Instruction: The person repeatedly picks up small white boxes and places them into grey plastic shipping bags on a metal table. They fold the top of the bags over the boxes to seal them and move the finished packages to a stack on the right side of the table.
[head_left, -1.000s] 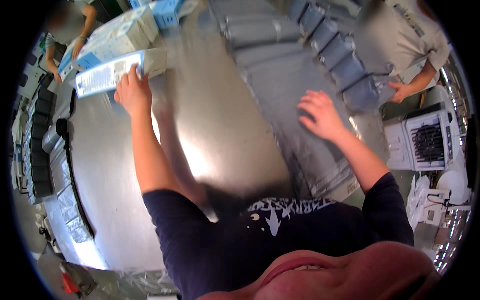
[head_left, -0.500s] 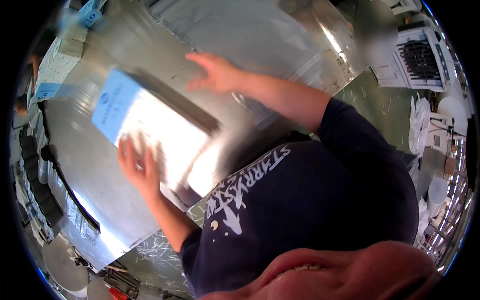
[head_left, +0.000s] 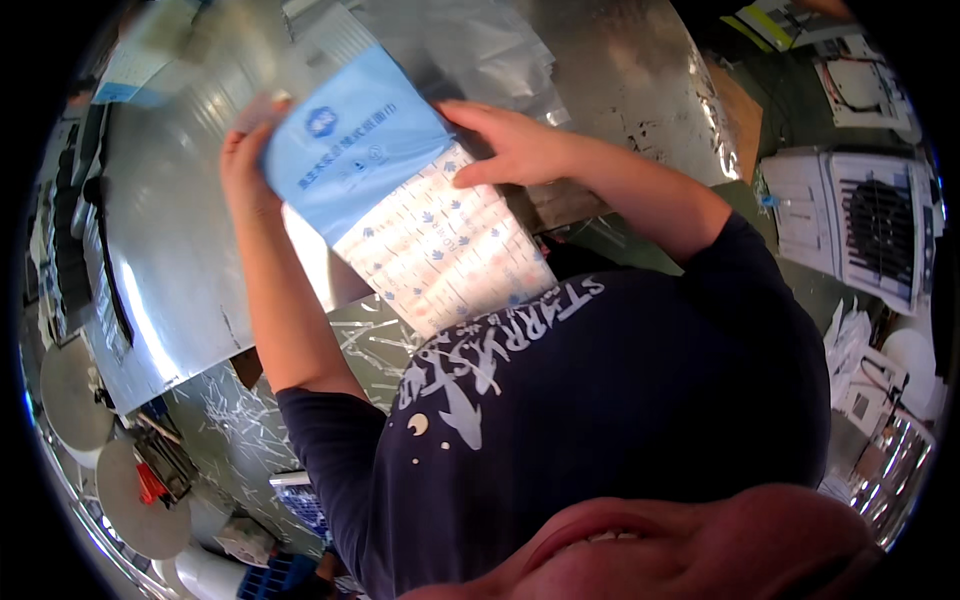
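Holding a blue-and-white package [head_left: 440, 235] from two sides, we have it slanted in front of our dark shirt [head_left: 620, 390], its blue end over the metal table [head_left: 190, 240] and its patterned white end beyond the table's near edge, close to the shirt. Our left hand [head_left: 250, 165] bends round the left edge of the blue end; its fingertips are blurred, so we cannot tell how firmly they press. Our right hand [head_left: 510, 147] is on the opposite edge, thumb apart from the index finger: the thumb lies over the white face near the blue border, and the index finger reaches to the blue corner. How its other fingers lie we cannot tell. Beyond the package, thin grey plastic [head_left: 490, 60] lies on the table, and at the far left we see a row of dark bundles [head_left: 70, 180]. Pale scraps [head_left: 225, 412] litter the floor [head_left: 375, 365] below the near edge, by two round stools [head_left: 80, 400]. To our right stands a white appliance [head_left: 792, 195] with a dark grille [head_left: 870, 215].
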